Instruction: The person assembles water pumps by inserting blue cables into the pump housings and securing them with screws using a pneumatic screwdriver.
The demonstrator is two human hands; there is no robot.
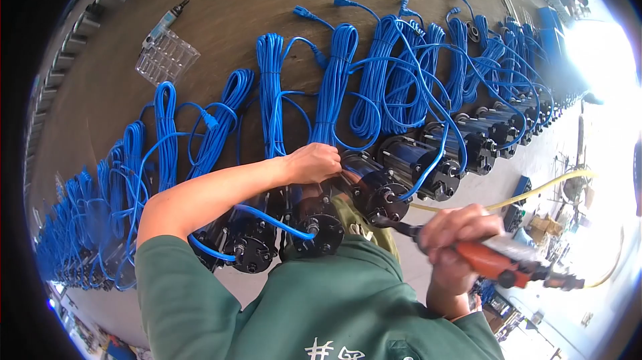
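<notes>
My right hand (458, 229), slightly blurred, is wrapped round an orange air ratchet wrench (478, 263). Its dark head reaches the black end cap of a cylindrical motor-like unit (381, 189) in front of me. A yellow air hose (592, 284) joins the tool's rear end. My left hand (314, 162) is closed at the far end of the neighbouring cylindrical unit (317, 226), beside the first one; whatever its fingers hold is hidden. From that neighbour's black cap a blue cable (271, 219) runs left beneath my forearm.
Coiled blue cables (338, 79) with plugs lie in a long row across the brown table (221, 19), behind more black-capped cylinders (435, 166). A clear plastic tray (167, 55) and a grey hand tool (162, 24) lie at the far left. A yellow hose (542, 186) arches at right.
</notes>
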